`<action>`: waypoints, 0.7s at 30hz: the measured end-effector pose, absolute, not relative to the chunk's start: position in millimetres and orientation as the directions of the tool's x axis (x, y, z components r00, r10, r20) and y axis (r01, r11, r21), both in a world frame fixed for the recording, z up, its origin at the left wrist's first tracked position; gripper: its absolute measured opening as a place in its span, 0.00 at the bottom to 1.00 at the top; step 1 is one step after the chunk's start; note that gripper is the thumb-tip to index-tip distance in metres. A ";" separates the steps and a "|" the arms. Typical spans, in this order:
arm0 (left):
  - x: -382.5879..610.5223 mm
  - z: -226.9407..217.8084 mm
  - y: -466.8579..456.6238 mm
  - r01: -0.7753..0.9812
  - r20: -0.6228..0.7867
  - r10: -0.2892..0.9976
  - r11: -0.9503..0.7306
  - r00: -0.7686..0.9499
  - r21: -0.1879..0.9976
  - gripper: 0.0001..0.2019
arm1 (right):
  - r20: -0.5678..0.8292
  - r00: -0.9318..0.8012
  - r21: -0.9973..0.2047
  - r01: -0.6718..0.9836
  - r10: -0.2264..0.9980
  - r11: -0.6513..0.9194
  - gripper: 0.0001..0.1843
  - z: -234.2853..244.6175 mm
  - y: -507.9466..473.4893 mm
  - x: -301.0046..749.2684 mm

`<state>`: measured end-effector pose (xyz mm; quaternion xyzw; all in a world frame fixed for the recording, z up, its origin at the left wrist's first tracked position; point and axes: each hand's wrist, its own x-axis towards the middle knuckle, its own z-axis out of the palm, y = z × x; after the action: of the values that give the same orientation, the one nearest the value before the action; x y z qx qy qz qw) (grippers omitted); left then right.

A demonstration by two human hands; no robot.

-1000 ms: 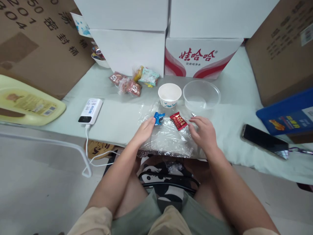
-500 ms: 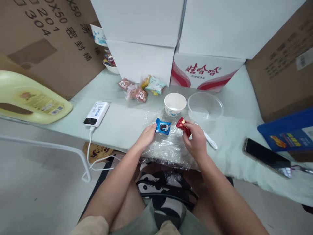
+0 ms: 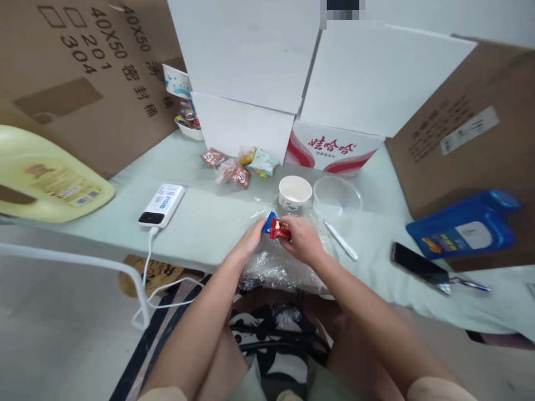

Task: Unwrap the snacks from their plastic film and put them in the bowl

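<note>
Over a sheet of clear plastic [image 3: 271, 267] my two hands have come close together. My left hand [image 3: 249, 239] pinches a small blue snack packet [image 3: 270, 221], which is partly covered by what the other hand holds. Between the fingers of my right hand [image 3: 304, 236] is a small red candy packet [image 3: 278, 229], overlapping the blue one. Just beyond them stands a white paper cup [image 3: 295, 192]. A clear round plastic bowl [image 3: 337, 200] is to its right, and a white pen-like tool [image 3: 340, 240] lies in front of the bowl.
Several wrapped snacks [image 3: 234, 164] lie behind, by white boxes [image 3: 246, 125]. On the left are a power bank [image 3: 162, 205] with a cable and a yellow jug [image 3: 54, 178]. A phone [image 3: 420, 267] and a blue bottle [image 3: 463, 228] are on the right.
My right hand has moved left with the red packet, bringing it against the blue packet in my left hand. The camera view has shifted slightly.
</note>
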<state>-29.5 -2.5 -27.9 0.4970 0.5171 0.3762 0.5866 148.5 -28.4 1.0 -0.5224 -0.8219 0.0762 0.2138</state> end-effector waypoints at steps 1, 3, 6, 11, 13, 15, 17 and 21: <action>-29.6 -26.7 -2.9 0.062 -0.258 0.944 0.250 0.208 0.966 0.29 | 0.271 -0.324 -0.364 0.837 0.906 0.408 0.22 6.4 -27.4 156.9; -30.3 -22.2 -4.5 0.072 -0.301 0.916 0.292 0.266 0.954 0.31 | 0.277 -0.203 -0.393 0.868 0.939 0.303 0.25 20.0 -21.8 181.3; -31.3 -14.2 -7.0 0.135 -0.305 0.907 0.277 0.289 0.951 0.30 | 0.237 -0.035 -0.342 0.932 0.971 0.117 0.30 44.0 -0.1 229.4; -30.0 -11.1 -6.1 0.164 -0.281 0.916 0.242 0.286 0.956 0.30 | -0.048 0.049 0.002 0.999 0.998 -0.049 0.25 61.5 55.3 286.4; -29.2 -13.3 -4.9 0.165 -0.263 0.921 0.223 0.287 0.961 0.29 | -0.137 0.042 0.105 0.994 0.990 -0.028 0.23 55.5 73.2 291.9; -28.8 -15.8 -4.2 0.162 -0.247 0.924 0.207 0.291 0.965 0.28 | -0.166 0.018 0.119 0.993 0.986 0.002 0.21 45.8 86.5 290.8; -28.7 -17.7 -3.9 0.166 -0.239 0.925 0.196 0.294 0.966 0.28 | -0.193 -0.011 0.118 0.992 0.981 0.034 0.21 36.6 96.7 287.6; -28.4 -18.3 -3.1 0.194 -0.244 0.922 0.191 0.301 0.962 0.29 | -0.215 -0.110 0.071 0.989 0.970 0.128 0.17 30.7 112.2 286.3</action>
<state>-28.4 -3.1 -18.3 0.5551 0.5027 0.3107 0.5853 286.3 112.2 30.7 -0.6589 -0.7436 0.0447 -0.1047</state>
